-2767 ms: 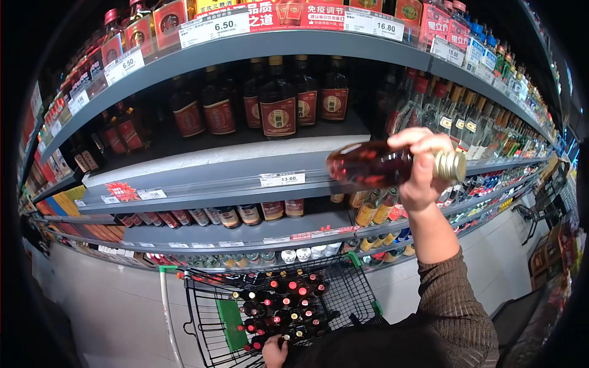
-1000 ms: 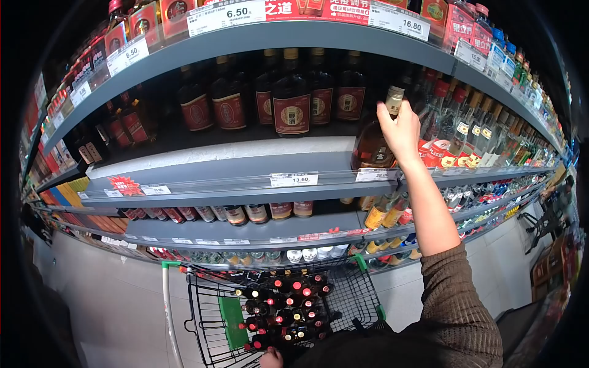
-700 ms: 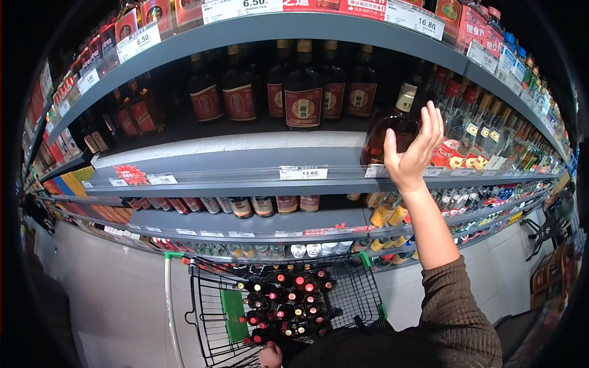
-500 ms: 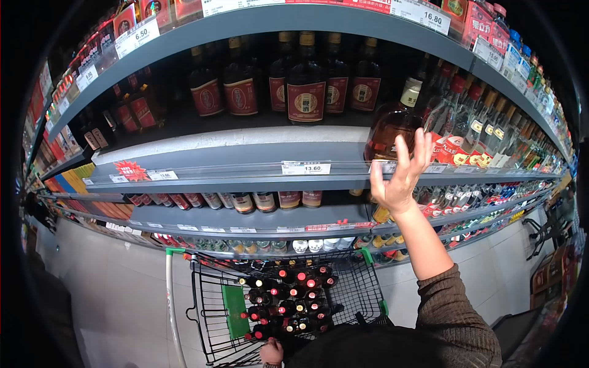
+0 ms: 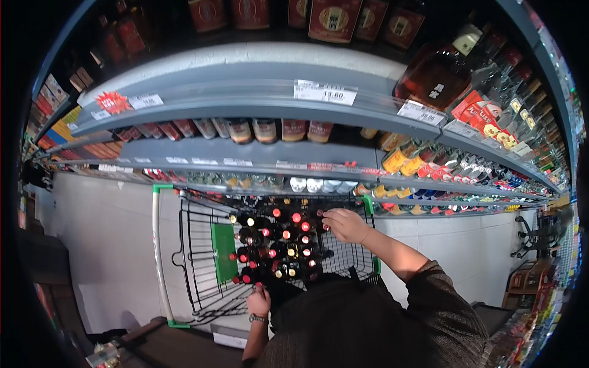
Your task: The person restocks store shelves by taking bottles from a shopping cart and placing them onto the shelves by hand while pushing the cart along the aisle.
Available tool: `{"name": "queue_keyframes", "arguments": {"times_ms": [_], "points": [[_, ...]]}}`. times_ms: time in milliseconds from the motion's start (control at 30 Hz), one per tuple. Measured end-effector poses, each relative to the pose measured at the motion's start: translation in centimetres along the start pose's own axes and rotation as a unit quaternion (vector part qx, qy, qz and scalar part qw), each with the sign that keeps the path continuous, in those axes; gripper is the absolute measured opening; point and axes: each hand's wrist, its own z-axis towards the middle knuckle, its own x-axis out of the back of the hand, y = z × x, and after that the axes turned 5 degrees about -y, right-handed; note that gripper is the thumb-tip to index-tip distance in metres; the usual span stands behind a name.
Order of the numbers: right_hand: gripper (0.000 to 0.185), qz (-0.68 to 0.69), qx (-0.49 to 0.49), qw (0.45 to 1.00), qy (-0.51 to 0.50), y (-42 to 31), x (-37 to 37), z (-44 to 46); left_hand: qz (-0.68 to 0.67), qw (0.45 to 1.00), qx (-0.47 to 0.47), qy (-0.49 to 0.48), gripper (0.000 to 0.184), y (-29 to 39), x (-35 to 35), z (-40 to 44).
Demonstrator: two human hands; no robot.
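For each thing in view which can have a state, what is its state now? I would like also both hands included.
Cart: upright, partly filled
Bottles in the cart: standing close together, visible caps on
Right hand: fingers bent at bottle tops, grip unclear
Left hand: by the nearest bottles, grip unclear
Amber bottle on the shelf: standing, capped

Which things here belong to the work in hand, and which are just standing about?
Work in hand:
- right hand, at the cart bottles
- left hand, by the cart's near side
- cart

Standing about:
- amber bottle, on a shelf
- red-labelled bottles
- price tags
- starburst sign
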Motion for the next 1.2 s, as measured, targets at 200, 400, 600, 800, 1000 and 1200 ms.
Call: {"name": "queue_keyframes", "arguments": {"times_ms": [200, 400, 600, 800, 1000, 1200], "points": [[0.029, 0.076, -0.203, 0.962, -0.168, 1.7, -8.1, -6.0, -0.033, 0.999, -0.011, 0.020, 0.018, 0.0, -0.2, 0.2], [0.051, 0.090, -0.369, 0.880, -0.284, 4.7, -13.8, -8.4, -0.024, 0.999, 0.003, -0.022, 0.017, 0.8, 1.2, 0.4], [0.060, 0.100, -0.464, 0.816, -0.330, 5.6, -16.9, -6.0, -0.033, 0.999, 0.016, -0.033, 0.019, 0.6, 0.9, 0.4], [0.048, 0.065, -0.399, 0.826, -0.392, 6.2, -19.0, -3.5, -0.026, 0.997, 0.043, -0.058, 0.019, 0.7, 1.1, 0.5], [0.033, 0.017, -0.376, 0.825, -0.420, 7.5, -21.7, -2.8, -0.011, 0.997, 0.036, -0.072, 0.016, 0.9, 1.5, 1.0], [0.028, 0.121, -0.449, 0.796, -0.388, 7.7, -22.1, -3.3, -0.054, 0.997, 0.035, -0.050, 0.011, 0.4, 0.6, 1.0]]}}
